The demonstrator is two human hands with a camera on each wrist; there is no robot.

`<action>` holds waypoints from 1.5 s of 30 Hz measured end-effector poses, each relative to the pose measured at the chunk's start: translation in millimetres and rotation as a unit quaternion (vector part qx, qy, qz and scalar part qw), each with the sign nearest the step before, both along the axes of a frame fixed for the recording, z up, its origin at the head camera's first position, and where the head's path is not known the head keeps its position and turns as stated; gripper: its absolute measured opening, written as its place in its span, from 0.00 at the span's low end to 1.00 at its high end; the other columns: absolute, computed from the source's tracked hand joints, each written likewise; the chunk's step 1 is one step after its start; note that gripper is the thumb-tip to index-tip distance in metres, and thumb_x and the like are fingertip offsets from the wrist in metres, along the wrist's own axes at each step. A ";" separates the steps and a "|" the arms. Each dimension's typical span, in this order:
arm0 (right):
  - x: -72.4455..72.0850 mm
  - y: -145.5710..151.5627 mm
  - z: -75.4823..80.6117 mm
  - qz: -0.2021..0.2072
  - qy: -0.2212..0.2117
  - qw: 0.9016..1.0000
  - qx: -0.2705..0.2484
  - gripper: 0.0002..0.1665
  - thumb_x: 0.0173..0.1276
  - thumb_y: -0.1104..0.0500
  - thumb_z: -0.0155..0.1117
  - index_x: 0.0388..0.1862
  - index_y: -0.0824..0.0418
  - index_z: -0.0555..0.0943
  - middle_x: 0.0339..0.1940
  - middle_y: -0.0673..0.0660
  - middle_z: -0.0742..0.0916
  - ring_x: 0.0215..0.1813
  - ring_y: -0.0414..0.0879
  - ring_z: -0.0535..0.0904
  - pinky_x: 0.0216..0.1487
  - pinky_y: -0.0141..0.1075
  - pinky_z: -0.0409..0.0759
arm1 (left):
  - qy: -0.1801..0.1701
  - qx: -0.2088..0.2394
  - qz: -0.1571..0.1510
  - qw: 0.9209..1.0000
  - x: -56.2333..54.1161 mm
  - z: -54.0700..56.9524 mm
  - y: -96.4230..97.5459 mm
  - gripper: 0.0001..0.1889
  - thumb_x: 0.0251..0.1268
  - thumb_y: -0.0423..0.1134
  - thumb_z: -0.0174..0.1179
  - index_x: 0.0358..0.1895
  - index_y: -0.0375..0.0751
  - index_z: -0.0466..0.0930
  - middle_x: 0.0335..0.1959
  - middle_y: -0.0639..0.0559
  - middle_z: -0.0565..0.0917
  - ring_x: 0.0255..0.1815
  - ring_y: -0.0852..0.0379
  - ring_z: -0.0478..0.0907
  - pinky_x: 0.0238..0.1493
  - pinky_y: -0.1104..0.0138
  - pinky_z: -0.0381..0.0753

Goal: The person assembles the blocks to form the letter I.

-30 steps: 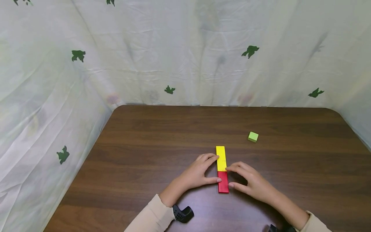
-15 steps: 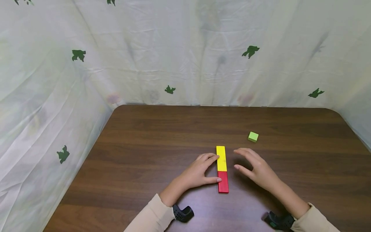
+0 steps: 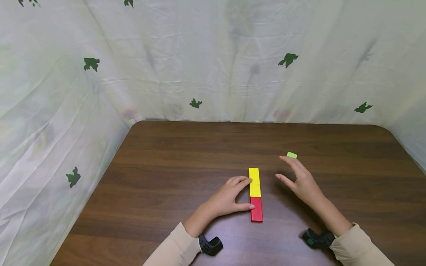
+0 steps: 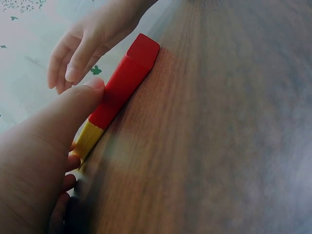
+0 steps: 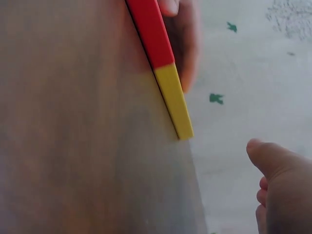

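A yellow block (image 3: 254, 183) and a red block (image 3: 256, 210) lie end to end on the table, making one straight bar. My left hand (image 3: 226, 197) rests along the bar's left side, its thumb on the red block (image 4: 124, 85) and its fingertips at the yellow block (image 4: 89, 139). Farther back to the right sits a light green block (image 3: 292, 154), partly covered by the fingers of my right hand (image 3: 304, 186). That hand holds nothing, its thumb apart from its fingers; whether it touches the green block cannot be told. The right wrist view shows its thumb (image 5: 273, 158) away from the bar.
The dark wooden table (image 3: 173, 155) ends at a back edge against a pale cloth (image 3: 213, 66) with green leaf shapes. Black devices are worn on both wrists, such as the left wrist device (image 3: 210, 245).
My right hand has left the right side of the bar and moved back and right to the green block, now covering part of it. My left hand has stayed in place.
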State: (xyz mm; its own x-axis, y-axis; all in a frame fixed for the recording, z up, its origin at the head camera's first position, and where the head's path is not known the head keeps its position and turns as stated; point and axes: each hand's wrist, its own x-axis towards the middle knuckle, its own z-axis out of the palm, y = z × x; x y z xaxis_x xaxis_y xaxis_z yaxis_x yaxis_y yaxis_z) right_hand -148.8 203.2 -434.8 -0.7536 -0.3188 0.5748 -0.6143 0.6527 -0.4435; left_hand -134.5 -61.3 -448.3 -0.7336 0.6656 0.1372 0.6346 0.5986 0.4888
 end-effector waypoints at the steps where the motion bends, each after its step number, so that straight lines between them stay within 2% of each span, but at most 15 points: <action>1: -1.9 1.7 -1.0 -0.007 -0.004 1.000 0.000 0.43 0.41 0.67 0.74 0.59 0.66 0.68 0.54 0.60 0.75 0.55 0.52 0.70 0.54 0.34 0.68 | 0.000 0.000 0.000 1.000 0.1 -0.1 0.1 0.39 0.52 0.62 0.57 0.65 0.46 0.61 0.61 0.53 0.65 0.60 0.56 0.60 0.58 0.65 0.62; 5: -9.3 8.3 -4.6 -0.032 -0.019 0.999 0.000 0.41 0.45 0.65 0.73 0.60 0.65 0.68 0.55 0.61 0.74 0.55 0.54 0.70 0.50 0.47 0.70 | -0.002 0.000 -0.001 1.000 1.0 0.0 0.3 0.39 0.52 0.61 0.57 0.65 0.46 0.61 0.61 0.53 0.65 0.60 0.55 0.60 0.58 0.65 0.62; 10: -17.6 15.2 -6.5 -0.047 -0.035 0.998 -0.012 0.37 0.49 0.64 0.71 0.59 0.66 0.68 0.56 0.62 0.73 0.57 0.56 0.68 0.50 0.51 0.68 | -0.003 -0.001 -0.002 1.000 1.6 0.0 0.4 0.39 0.52 0.61 0.57 0.65 0.45 0.61 0.61 0.53 0.65 0.61 0.55 0.60 0.58 0.65 0.62; 19: -31.4 23.1 -9.8 -0.064 -0.069 0.995 -0.025 0.34 0.53 0.63 0.68 0.59 0.68 0.67 0.55 0.64 0.73 0.58 0.60 0.66 0.52 0.54 0.66 | -0.005 -0.002 0.000 1.000 2.1 0.4 0.2 0.39 0.52 0.61 0.57 0.65 0.46 0.61 0.61 0.53 0.65 0.61 0.56 0.59 0.58 0.64 0.62; 28: -36.9 28.7 -11.9 -0.084 -0.139 0.987 -0.019 0.34 0.60 0.58 0.63 0.62 0.69 0.63 0.57 0.68 0.71 0.58 0.63 0.65 0.51 0.57 0.64 | 0.006 0.000 -0.001 1.000 2.0 -0.5 0.2 0.39 0.52 0.61 0.58 0.65 0.45 0.62 0.60 0.53 0.65 0.60 0.56 0.60 0.58 0.65 0.62; 33: -38.6 30.2 -13.0 -0.093 -0.169 0.981 -0.014 0.34 0.62 0.56 0.61 0.62 0.70 0.62 0.57 0.70 0.69 0.57 0.64 0.64 0.50 0.58 0.64 | -0.001 0.005 0.000 1.000 0.9 -0.5 -0.1 0.39 0.52 0.60 0.58 0.65 0.45 0.61 0.61 0.53 0.65 0.61 0.56 0.59 0.59 0.65 0.62; 39: -38.8 29.4 -12.7 -0.102 -0.185 0.977 -0.010 0.33 0.61 0.59 0.62 0.60 0.72 0.63 0.55 0.70 0.70 0.54 0.63 0.67 0.50 0.52 0.67 | -0.002 0.005 -0.001 1.000 0.2 -0.4 -0.4 0.39 0.52 0.60 0.58 0.65 0.46 0.61 0.61 0.53 0.65 0.61 0.56 0.59 0.59 0.65 0.62; 45: -38.9 30.2 -13.1 -0.106 -0.199 0.974 -0.006 0.30 0.62 0.63 0.59 0.60 0.73 0.63 0.55 0.71 0.69 0.54 0.64 0.66 0.49 0.55 0.67 | -0.001 0.005 -0.003 1.000 -0.1 -0.1 -0.4 0.39 0.52 0.60 0.58 0.65 0.45 0.61 0.61 0.53 0.65 0.61 0.56 0.59 0.59 0.66 0.61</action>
State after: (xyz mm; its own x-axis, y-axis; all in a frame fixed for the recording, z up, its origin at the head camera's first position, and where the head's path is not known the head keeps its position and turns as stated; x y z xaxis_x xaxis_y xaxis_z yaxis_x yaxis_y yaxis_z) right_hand -187.7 233.4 -447.8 -0.9660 -0.1266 0.2256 -0.2434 0.7398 -0.6273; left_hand -134.6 -61.7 -448.4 -0.7299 0.6687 0.1415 0.6369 0.5903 0.4959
